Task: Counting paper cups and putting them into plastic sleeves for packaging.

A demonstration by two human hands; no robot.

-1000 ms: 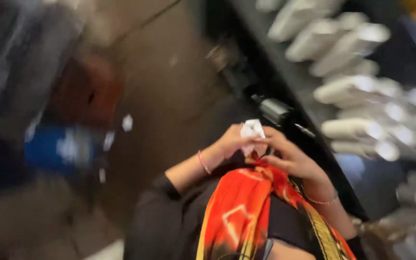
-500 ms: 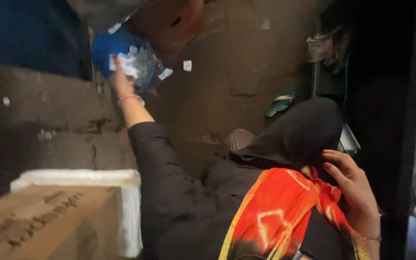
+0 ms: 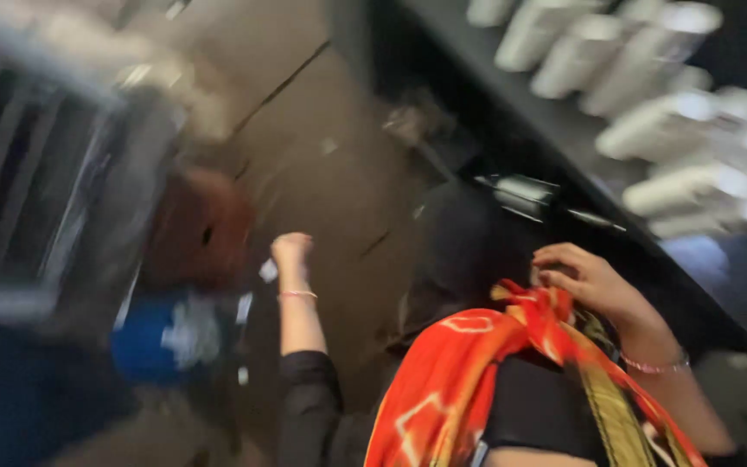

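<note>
Left hand point(image 3: 291, 251): raised over the floor point(image 3: 322, 164), fingers curled into a loose fist; blurred, so whether anything sits inside the fist cannot be told. A thin bracelet point(image 3: 297, 295) circles the wrist, and a black sleeve point(image 3: 304, 398) covers the forearm below it.

Right hand point(image 3: 594, 281): fingers bent and resting on the top end of the red-orange scarf point(image 3: 477, 363), touching the cloth where it bunches; a firm pinch cannot be confirmed. A pale bracelet point(image 3: 657, 365) sits on this wrist.

Red-orange scarf: patterned with pale line figures, draped down the person's front from the right hand toward the bottom edge of the view, over a black garment point(image 3: 529, 406). A yellow-and-black patterned band point(image 3: 607, 398) runs beside it on the right.

Blue bin point(image 3: 166, 337): on the floor, lower left of the left hand, well apart from it, with white crumpled scraps point(image 3: 190, 333) inside; heavily blurred.

Reddish-brown round object point(image 3: 201, 229): on the floor just above the blue bin, left of the left hand; kind not readable.

Small white scrap point(image 3: 268, 271): just beside the left wrist, against the floor.

Dark counter point(image 3: 555, 130): runs diagonally across the upper right. Rows of white cups point(image 3: 598, 52) lie along it toward the top right corner, blurred.

Grey slatted object point(image 3: 28, 190): at the left edge, blurred.
</note>
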